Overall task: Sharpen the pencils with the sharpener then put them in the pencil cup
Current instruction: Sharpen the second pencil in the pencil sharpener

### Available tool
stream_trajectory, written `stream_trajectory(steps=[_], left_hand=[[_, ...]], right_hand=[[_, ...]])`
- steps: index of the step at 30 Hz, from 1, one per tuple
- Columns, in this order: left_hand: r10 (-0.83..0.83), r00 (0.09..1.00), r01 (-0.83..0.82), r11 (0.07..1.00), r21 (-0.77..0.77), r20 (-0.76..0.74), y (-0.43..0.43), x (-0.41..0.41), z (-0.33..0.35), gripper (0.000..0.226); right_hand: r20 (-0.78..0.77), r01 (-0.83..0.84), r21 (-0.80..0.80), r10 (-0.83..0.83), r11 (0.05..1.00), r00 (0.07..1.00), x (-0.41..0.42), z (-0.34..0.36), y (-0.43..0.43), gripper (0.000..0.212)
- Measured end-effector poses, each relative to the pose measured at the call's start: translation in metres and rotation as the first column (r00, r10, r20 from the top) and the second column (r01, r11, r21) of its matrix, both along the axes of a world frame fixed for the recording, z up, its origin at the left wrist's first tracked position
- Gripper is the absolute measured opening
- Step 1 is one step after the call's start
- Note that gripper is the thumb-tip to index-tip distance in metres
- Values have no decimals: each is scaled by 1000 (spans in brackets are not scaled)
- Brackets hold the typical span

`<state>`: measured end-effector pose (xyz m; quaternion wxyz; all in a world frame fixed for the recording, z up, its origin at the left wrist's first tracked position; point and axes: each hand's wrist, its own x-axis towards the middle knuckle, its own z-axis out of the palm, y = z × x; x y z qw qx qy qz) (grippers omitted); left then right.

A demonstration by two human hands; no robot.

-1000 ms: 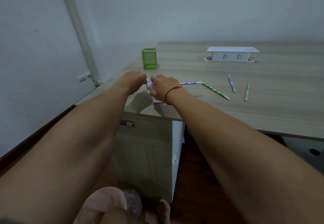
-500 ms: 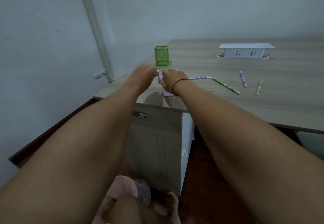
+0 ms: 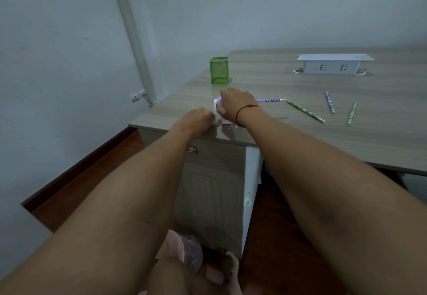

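Sharpener (image 3: 225, 121) sits at the desk corner (image 3: 161, 119), gripped by our right hand (image 3: 235, 104); our left hand (image 3: 196, 119) pinches its crank (image 3: 215, 107). Purple pencil (image 3: 271, 100) juts from it, print too small to read.

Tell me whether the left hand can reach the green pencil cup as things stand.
Probably yes. The left hand sits against the sharpener, and only bare desk lies between it and the green pencil cup; the right hand, gripping the sharpener, is off that path.

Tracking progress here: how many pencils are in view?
4: purple pencil in the sharpener under the right hand; middle green pencil, second purple pencil and rightmost green pencil loose on the desk. The cup may hide more.
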<state>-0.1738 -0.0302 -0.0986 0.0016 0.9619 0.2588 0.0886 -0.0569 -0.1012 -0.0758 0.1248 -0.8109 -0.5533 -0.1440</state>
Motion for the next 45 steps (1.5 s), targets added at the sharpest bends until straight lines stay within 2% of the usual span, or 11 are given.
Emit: stream_trajectory(steps=[4, 8, 12, 17, 20, 36, 45], left_hand=[[-23, 999, 21, 997, -67, -25, 21, 11, 0, 30], [-6, 999, 5, 999, -34, -50, 32, 23, 8, 25], [-16, 999, 20, 995, 103, -34, 41, 30, 28, 18], [-65, 998, 61, 956, 288, 4, 41, 30, 43, 18], [-99, 993, 72, 935, 348, 60, 38, 27, 49, 21], [-82, 982, 15, 933, 361, 172, 7, 4, 41, 18], [17, 993, -48, 961, 271, 116, -5, -6, 3, 21]], right_hand=[[1, -38, 0, 38, 999, 999, 6, 1, 1, 35], [15, -51, -26, 51, 998, 999, 10, 3, 4, 35], [19, -47, -32, 47, 998, 999, 10, 3, 2, 34], [13, -20, -91, 21, 996, 1000, 7, 11, 0, 37], [7, 12, -115, -11, 993, 1000, 4, 15, 0, 38], [-73, 87, -121, -97, 989, 993, -2, 12, 11, 30], [-95, 97, -113, -108, 989, 990, -4, 8, 15, 32]])
